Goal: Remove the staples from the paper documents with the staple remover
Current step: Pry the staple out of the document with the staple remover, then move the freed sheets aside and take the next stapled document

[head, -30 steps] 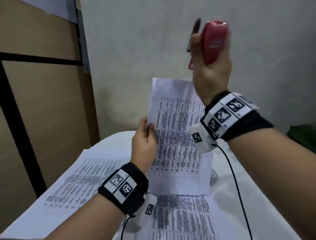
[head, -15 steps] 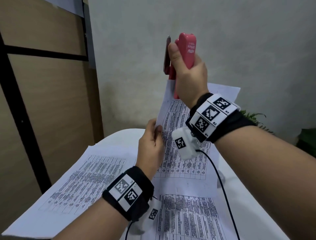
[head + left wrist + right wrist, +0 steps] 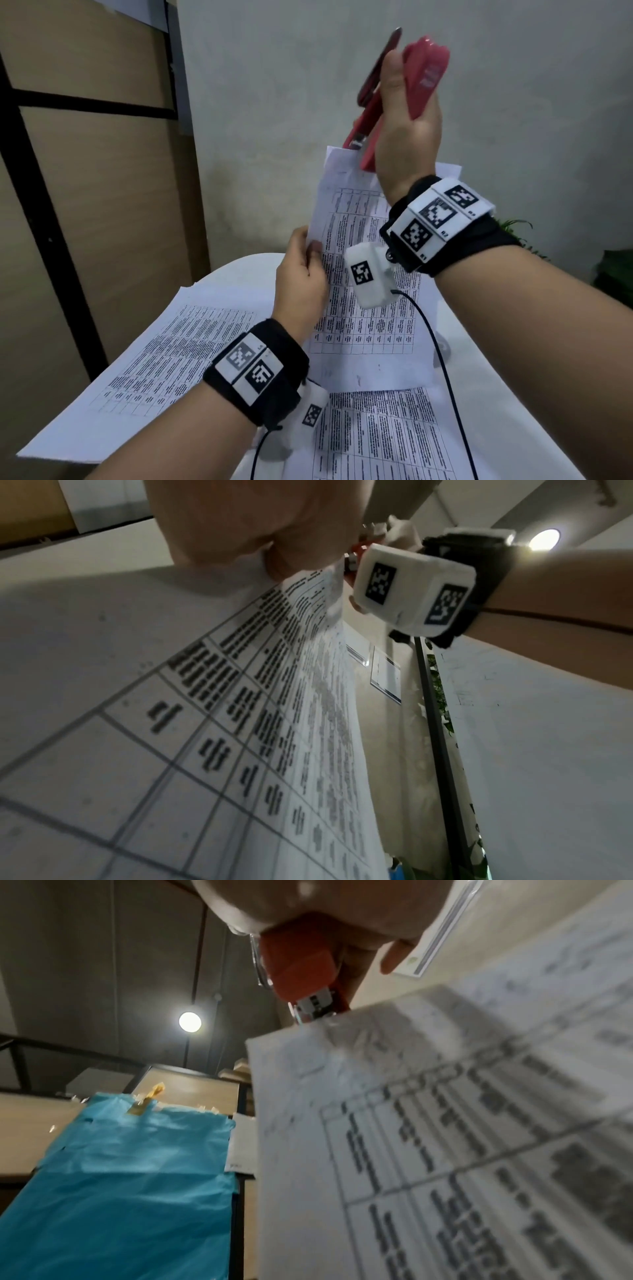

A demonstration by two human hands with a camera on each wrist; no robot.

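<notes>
**Red tool at the top of the held-up paper**

The counter (image 3: 513, 394) is white, smooth and round at its far edge. Flat sheets (image 3: 164, 356) lie on it, thin white paper covered in small black print set in boxes.

One paper document (image 3: 363, 274) stands up off the counter — a thin, bendy page with a grid of lines and dark words. The left hand (image 3: 301, 281) pinches its left edge, thumb on the front.

The right hand (image 3: 407, 137) is up high, fingers wrapped tight around the staple remover (image 3: 424, 78). It is red and shiny, long, with a dark flat arm sticking out. Its small silver metal tip (image 3: 313, 1007) touches the top edge of the page, near the left corner.

Both wrists wear black bands (image 3: 260, 373) with black-and-white square patterns.
</notes>
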